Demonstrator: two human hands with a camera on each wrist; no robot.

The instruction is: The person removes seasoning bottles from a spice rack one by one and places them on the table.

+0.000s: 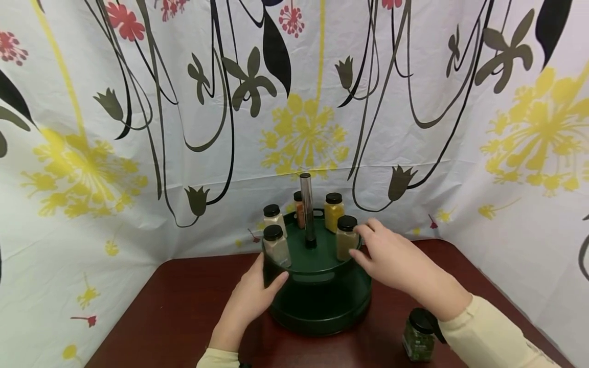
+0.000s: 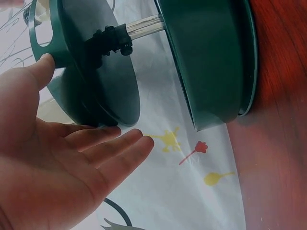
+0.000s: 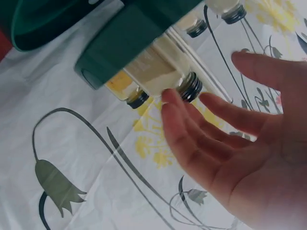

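Note:
A green two-tier turntable rack [image 1: 317,327] stands on the table with a metal post [image 1: 307,209] rising through its middle. My left hand [image 1: 250,294] touches the left side of the upper tray [image 2: 98,91], thumb at its rim and fingers extended. On the tray's right side stands a spice jar of tan powder [image 1: 346,245] with a black lid. My right hand [image 1: 391,258] is beside that jar, fingers loosely bent and spread, fingertips near its lid in the right wrist view. A jar of pale powder [image 1: 277,250] stands nearest my left hand.
Farther back on the upper tray are a yellow spice jar [image 1: 334,212], an orange one [image 1: 299,209] and another pale one [image 1: 272,217]. A jar of green herbs [image 1: 418,337] stands on the red-brown table [image 1: 184,312], near my right sleeve. Behind hangs a flowered curtain [image 1: 294,143].

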